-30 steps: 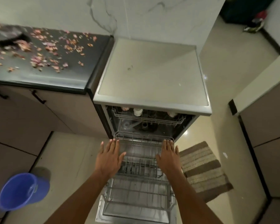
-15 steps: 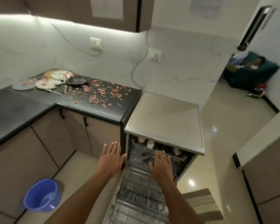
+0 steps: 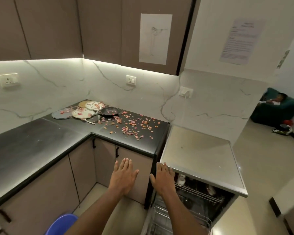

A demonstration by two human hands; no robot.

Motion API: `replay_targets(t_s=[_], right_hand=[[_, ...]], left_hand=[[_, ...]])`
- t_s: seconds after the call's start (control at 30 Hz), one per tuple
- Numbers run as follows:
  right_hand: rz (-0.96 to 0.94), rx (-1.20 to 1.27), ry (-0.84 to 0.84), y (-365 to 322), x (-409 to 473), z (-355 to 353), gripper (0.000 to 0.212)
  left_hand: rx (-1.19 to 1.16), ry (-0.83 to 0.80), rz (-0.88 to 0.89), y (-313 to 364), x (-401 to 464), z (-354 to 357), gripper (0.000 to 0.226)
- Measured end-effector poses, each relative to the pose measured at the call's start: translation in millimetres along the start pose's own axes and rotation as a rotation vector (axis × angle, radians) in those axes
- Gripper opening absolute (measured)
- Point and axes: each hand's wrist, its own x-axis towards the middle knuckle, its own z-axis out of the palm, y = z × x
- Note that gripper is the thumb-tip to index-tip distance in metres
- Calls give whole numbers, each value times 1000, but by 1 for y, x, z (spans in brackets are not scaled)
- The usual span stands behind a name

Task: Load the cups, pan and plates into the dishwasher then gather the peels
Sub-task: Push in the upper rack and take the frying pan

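With both my left hand [image 3: 124, 179] and right hand [image 3: 163, 181] flat, fingers straight and empty, I'd reach toward 11 o'clock for the 4 plates [image 3: 83, 113] and pan [image 3: 110, 111] among the peels [image 3: 134, 125], while the dishwasher [image 3: 200, 158] racks at 4 o'clock are cropped, cups indistinct.

Peels [image 3: 132, 126] littering counter [image 3: 32, 150] corner

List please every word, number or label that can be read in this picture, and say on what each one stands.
No text can be read.
White sheet on the upper cabinet door: a faint line drawing only, no words visible.
Printed notice on the wall: several lines of print, too blurred to read.
Dishwasher, sockets, plates: no label or brand visible.
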Motion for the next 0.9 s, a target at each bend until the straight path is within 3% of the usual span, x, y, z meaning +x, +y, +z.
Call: replay_targets(t_s=[0.2,0.3,0.47,0.63,0.9], right_hand=[[-44,28,4,-87,34,15,74],[-77,0,-6,-122,50,24,73],[-110,5,-27,-158,85,43,71],[-137,35,-58,-185,136,65,70],[-173,38,-64,-229,268,86,65]], left_hand=[[-6,-9,-48,-81,-1,-25,106],[-21,-39,-112,-116,4,-28,80],[-48,-20,-158,-165,27,-24,103],[-55,-44,-180,-198,65,-19,73],[-49,-79,-205,-255,190,-8,69]])
